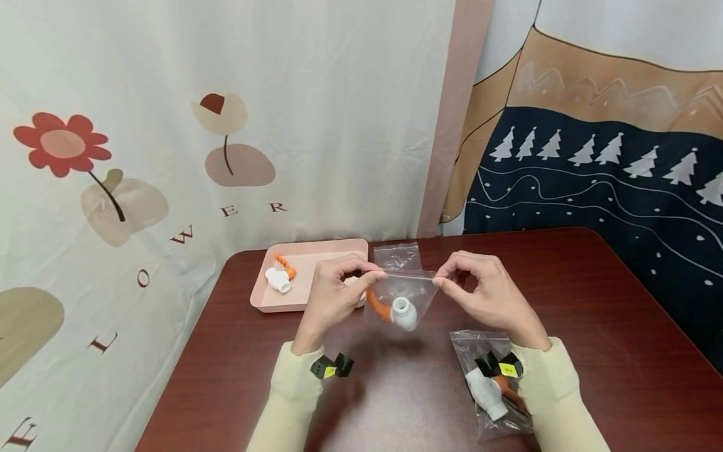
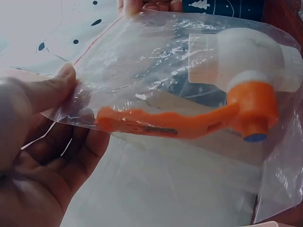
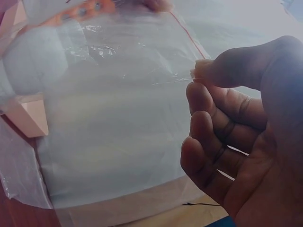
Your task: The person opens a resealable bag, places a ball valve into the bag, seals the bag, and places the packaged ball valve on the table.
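A clear zip bag (image 1: 415,290) hangs between both hands above the table, its zip edge uppermost. Inside it lies a white valve (image 1: 404,314) with an orange handle (image 2: 165,124). My left hand (image 1: 334,292) pinches the left top corner between thumb and forefinger; in the left wrist view the left hand (image 2: 52,137) has its other fingers curled below the bag. The right top corner is pinched by my right hand (image 1: 488,292), and the right wrist view shows the thumb and forefinger of the right hand (image 3: 246,123) at the red-lined edge.
A pink tray (image 1: 309,247) at the back left holds a white valve (image 1: 278,280) with an orange handle. Another zip bag (image 1: 396,256) lies behind the held one. A bagged valve (image 1: 487,393) rests on the table (image 1: 610,314) beside my right forearm.
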Available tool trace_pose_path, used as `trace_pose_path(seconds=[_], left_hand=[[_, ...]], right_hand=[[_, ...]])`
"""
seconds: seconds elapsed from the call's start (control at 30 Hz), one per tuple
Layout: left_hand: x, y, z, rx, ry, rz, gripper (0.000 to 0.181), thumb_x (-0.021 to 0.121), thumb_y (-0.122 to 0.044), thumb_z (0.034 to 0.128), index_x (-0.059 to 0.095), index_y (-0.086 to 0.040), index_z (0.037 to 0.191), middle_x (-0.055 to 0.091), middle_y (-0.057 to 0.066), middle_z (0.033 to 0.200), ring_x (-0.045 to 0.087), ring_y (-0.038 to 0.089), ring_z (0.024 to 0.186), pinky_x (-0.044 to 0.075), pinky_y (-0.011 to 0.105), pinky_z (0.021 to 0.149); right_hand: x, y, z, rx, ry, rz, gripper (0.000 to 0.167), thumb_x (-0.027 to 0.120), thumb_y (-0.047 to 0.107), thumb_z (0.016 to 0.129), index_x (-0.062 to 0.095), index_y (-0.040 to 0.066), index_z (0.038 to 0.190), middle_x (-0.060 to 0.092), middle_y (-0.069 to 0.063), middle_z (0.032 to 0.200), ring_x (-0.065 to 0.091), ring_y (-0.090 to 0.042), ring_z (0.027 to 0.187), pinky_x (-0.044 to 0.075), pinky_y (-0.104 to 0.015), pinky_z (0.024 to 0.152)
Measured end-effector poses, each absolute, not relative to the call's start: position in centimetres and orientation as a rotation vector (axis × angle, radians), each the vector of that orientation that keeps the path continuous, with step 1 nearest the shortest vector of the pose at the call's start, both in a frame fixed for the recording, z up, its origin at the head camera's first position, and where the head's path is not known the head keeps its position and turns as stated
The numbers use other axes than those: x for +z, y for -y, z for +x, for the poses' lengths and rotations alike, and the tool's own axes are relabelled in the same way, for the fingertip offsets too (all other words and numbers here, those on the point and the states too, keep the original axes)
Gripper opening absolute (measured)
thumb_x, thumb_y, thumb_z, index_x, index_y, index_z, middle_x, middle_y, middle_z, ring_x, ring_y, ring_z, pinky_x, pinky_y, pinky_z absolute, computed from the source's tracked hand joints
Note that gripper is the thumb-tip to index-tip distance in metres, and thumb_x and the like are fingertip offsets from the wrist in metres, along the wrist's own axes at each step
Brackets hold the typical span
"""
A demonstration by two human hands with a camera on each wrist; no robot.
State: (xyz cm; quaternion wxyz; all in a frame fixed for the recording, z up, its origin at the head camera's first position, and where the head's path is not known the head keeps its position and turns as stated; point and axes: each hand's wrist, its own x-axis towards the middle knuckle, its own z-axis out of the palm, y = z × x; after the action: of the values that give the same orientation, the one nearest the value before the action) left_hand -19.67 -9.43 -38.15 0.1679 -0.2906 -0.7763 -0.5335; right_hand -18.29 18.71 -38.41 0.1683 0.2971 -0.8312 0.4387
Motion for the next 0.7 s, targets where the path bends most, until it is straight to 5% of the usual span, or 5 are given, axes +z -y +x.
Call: trace_pose_path(seconds=[0.17, 0.43, 0.7], left_hand=[[-38.3, 9.4, -19.7, -1.620, 2.195, -0.660, 0.011, 0.089, -0.024, 0.0787, 0.083, -0.017, 0.083, 0.078, -0.002, 0.079, 0.060, 0.007, 0.065, 0.044, 0.017, 0.057], [-38.6, 8.5, -19.4, -1.770, 2.112, -0.787, 0.006, 0.085, -0.012, 0.0827, 0.081, -0.008, 0.085, 0.069, 0.009, 0.072, 0.046, 0.008, 0.046, 0.037, 0.021, 0.043], [-39.1, 6.9, -19.1, -1.619, 2.139, -0.875, 0.005, 0.084, -0.008, 0.0814, 0.081, -0.008, 0.085, 0.074, 0.004, 0.076, 0.059, 0.007, 0.068, 0.047, 0.021, 0.059]], right_hand=[[-38.2, -18.9, -18.3, 1.267, 2.369, 0.832, 0.012, 0.077, 0.016, 0.093, 0.072, 0.026, 0.088, 0.059, 0.012, 0.075, 0.053, -0.007, 0.069, 0.045, -0.024, 0.056], [-38.4, -19.4, -18.4, 1.266, 2.487, 0.774, 0.009, 0.076, 0.014, 0.092, 0.072, 0.022, 0.091, 0.062, 0.010, 0.079, 0.057, -0.009, 0.074, 0.049, -0.022, 0.064], [-38.9, -18.0, -18.5, 1.250, 2.546, 0.838, 0.016, 0.078, 0.013, 0.089, 0.069, 0.025, 0.094, 0.064, 0.010, 0.084, 0.058, -0.009, 0.074, 0.052, -0.024, 0.064]])
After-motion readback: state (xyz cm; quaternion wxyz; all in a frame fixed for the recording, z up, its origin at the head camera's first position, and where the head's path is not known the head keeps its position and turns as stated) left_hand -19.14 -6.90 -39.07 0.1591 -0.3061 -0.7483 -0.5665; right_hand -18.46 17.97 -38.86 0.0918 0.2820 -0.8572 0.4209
